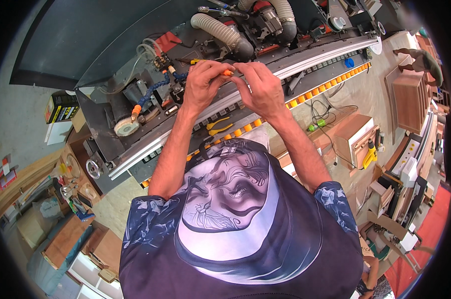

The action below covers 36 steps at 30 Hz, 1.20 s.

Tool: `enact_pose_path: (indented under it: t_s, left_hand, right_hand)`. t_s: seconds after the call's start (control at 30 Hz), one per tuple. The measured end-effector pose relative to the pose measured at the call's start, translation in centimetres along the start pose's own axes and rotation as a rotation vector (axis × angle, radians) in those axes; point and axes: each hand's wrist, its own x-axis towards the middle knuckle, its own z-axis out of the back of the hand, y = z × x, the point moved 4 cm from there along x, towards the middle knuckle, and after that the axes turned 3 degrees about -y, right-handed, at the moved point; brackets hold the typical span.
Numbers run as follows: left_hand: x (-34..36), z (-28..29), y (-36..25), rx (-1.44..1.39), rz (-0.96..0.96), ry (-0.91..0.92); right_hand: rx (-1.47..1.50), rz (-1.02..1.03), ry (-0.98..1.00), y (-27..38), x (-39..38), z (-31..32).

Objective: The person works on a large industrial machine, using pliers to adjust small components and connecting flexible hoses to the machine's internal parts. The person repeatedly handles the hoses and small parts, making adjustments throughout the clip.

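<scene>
My left hand [204, 83] is closed in a pinch on a small orange nozzle-like piece [227, 73], above the front of the machine. Facing it, my right hand [261, 90] has its thumb and bent fingers apart around the piece's free end, with nothing visible between them. Its index fingertip comes close to the left fingers. Beside my left hand runs a blue segmented hose [157, 85], its end hidden by that hand. Another orange nozzle [136, 110] tips a blue hose next to a round pale wheel [126, 126].
Grey ribbed ducts [217, 31] and motors stand behind my hands. A white rail [305, 67] edges the machine, with a row of orange rollers [330, 84] nearer me. Yellow-handled pliers [218, 126] lie below my wrists. Wooden cabinets [354, 134] stand right; another person [424, 65] is far right.
</scene>
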Motion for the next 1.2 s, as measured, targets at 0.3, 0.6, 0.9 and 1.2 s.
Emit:
enact_pose_path:
  t_s: [0.3, 0.6, 0.9, 1.2]
  left_hand:
    - [-0.1, -0.3, 0.4, 0.007, -0.023, 0.000]
    - [-0.2, -0.2, 0.5, 0.033, -0.006, 0.010]
    - [0.0, -0.2, 0.2, 0.051, -0.010, 0.017]
    - [0.1, -0.1, 0.1, 0.017, -0.019, 0.020]
  right_hand:
    - [-0.009, 0.035, 0.043, -0.1, 0.2, -0.3]
    - [0.001, 0.026, 0.039, -0.2, 0.2, -0.8]
    - [0.017, -0.038, 0.078, -0.5, -0.1, -1.1]
    - [0.127, -0.032, 0.031, -0.1, 0.4, 0.2]
